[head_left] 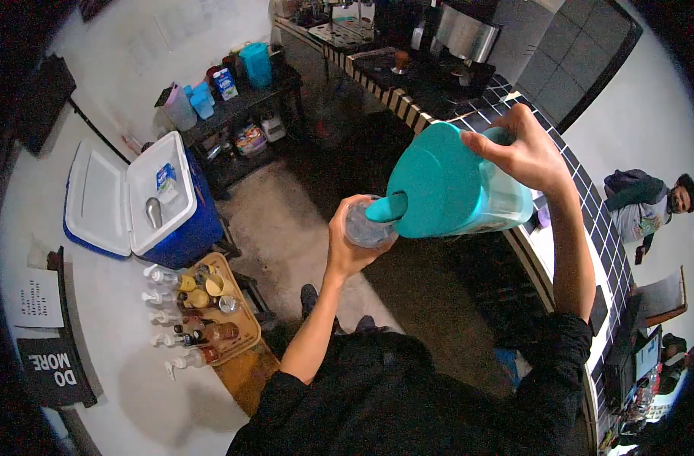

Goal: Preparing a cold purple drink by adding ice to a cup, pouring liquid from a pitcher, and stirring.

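My left hand [344, 254] is wrapped round a clear cup [366, 232] with what looks like ice inside, held out in front of my body. Tilted toward it is a teal-lidded pitcher [442, 182] with a see-through body. My right hand [528, 148] grips this pitcher by its handle side, at the upper right. The pitcher's spout lies right at the cup's rim, covering part of the opening. Whether liquid is running out cannot be made out.
On the left stands an open blue cooler [181, 228] holding a carton and a metal scoop. Nearer is a tan tray [248, 334] of pump bottles. A dark shelf [244, 106] holds jugs. Along the right runs a black tiled counter [579, 201]; another person [643, 201] is beyond it.
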Demonstrator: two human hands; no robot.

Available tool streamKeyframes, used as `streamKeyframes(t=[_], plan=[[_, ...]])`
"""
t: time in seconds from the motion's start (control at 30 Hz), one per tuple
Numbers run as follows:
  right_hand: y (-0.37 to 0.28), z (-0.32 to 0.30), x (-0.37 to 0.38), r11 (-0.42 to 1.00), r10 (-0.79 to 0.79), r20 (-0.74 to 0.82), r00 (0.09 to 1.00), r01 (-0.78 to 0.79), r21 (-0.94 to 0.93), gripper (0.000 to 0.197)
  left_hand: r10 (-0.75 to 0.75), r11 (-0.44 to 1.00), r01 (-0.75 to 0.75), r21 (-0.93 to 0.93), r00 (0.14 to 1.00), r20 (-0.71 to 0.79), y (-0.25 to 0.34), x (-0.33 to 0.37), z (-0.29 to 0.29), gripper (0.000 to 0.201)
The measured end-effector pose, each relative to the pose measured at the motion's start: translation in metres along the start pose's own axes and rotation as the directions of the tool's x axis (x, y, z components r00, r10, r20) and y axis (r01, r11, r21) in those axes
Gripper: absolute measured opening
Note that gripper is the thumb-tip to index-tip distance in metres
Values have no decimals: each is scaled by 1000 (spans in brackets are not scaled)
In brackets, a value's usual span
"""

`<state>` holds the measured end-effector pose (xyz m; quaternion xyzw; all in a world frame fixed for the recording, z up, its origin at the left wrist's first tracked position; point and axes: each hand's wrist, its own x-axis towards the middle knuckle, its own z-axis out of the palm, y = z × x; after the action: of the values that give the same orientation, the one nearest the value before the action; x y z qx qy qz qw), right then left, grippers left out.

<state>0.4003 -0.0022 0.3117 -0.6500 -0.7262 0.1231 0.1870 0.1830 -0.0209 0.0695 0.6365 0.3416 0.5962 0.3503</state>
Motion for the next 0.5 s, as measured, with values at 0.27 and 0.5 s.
streamKeyframes(t=[0.27,0.5], plan=[[8,-4,-3,999,-29,-65,997,30,12,79,-47,997,46,-60,999,-25,-7,-3,6,68],[8,-6,-5,1000,-23,-55,998,23,-9,81,-66,997,65,-41,998,-19,-10,-4,9,68]])
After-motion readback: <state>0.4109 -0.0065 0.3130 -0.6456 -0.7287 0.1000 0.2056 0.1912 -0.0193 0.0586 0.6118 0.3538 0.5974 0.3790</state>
